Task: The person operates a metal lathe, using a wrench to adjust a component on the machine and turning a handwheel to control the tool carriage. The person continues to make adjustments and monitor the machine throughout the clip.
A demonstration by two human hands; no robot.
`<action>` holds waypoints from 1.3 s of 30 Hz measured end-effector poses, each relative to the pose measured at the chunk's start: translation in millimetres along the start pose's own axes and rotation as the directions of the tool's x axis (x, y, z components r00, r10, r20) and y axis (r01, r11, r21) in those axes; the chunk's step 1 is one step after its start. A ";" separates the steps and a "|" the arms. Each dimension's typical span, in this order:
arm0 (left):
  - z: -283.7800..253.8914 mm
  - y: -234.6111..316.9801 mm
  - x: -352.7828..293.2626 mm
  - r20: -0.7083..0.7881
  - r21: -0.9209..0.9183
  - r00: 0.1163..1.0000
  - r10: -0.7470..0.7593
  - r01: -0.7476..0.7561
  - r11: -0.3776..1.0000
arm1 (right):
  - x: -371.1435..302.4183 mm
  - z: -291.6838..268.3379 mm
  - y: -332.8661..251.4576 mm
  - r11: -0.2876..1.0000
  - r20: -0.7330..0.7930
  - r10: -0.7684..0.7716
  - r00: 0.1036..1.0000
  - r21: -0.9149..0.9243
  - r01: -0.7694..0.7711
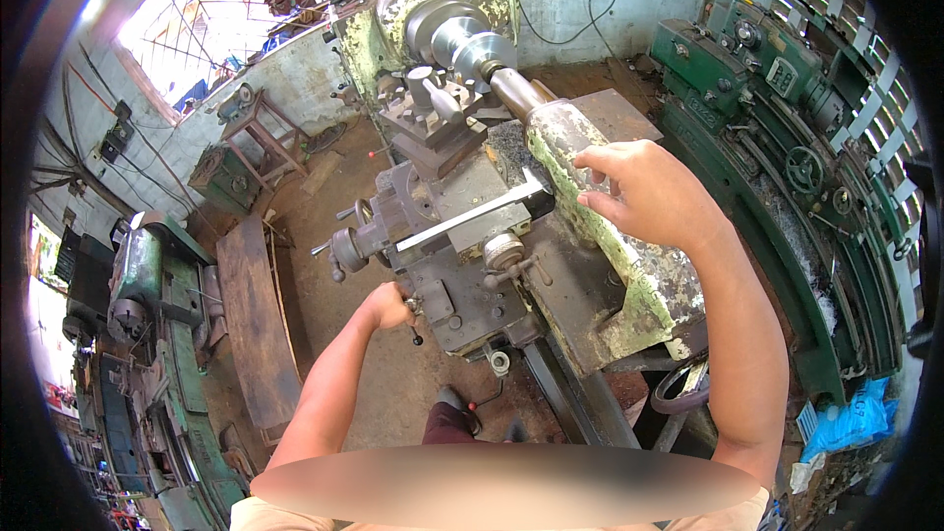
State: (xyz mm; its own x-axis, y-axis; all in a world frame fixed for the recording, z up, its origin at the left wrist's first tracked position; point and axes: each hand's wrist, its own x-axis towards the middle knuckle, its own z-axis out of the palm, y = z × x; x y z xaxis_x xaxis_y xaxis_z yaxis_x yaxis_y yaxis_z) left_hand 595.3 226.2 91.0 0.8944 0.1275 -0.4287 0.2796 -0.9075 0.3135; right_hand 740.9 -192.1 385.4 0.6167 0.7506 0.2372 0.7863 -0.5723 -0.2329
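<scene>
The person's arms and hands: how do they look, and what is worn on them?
The left hand and right hand are ungloved. No sleeve or watch shows on the forearms. Pale beige cloth shows at the lower edge.

We count 1 L hand [390, 306], 1 R hand [654, 192] — 2 total — & min. 3 lathes [723, 133]. On the mid lathe [447, 0]: 1 tailstock [563, 133], 1 toolpost [433, 123], 1 bar [462, 218]. Elsewhere: 1 stool [258, 115] w/ 1 grinder [236, 101], 1 blue bag [855, 423].
</scene>
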 end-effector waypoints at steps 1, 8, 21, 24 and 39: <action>0.3 -0.3 0.1 -0.002 0.002 1.000 -0.001 0.001 1.000 | 0.2 -0.2 0.6 1.000 -0.002 -0.010 1.000 0.002 0.010; 0.3 -0.5 0.2 0.013 -0.032 1.000 -0.016 0.017 0.999 | 0.2 -1.2 2.3 1.000 -0.001 -0.013 1.000 0.024 0.013; -0.8 1.5 -0.9 0.002 -0.002 1.000 0.004 -0.004 1.000 | 0.6 -2.6 -0.6 1.000 0.021 0.021 1.000 0.019 -0.022; -2.5 3.5 -2.5 0.006 0.000 1.000 0.003 -0.003 1.000 | 0.9 -2.4 0.4 0.999 0.025 0.029 0.999 0.022 -0.029; -2.6 2.3 -1.9 0.013 -0.013 1.000 -0.001 0.001 1.000 | 1.3 -1.4 0.9 1.000 0.017 0.017 1.000 0.016 -0.017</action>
State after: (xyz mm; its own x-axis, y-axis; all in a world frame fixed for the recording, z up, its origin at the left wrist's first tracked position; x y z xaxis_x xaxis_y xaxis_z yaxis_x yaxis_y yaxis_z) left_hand 595.2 224.9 94.7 0.8896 0.1231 -0.4399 0.2850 -0.9021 0.3239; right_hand 742.4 -192.2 386.9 0.6292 0.7464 0.2167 0.7747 -0.5798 -0.2523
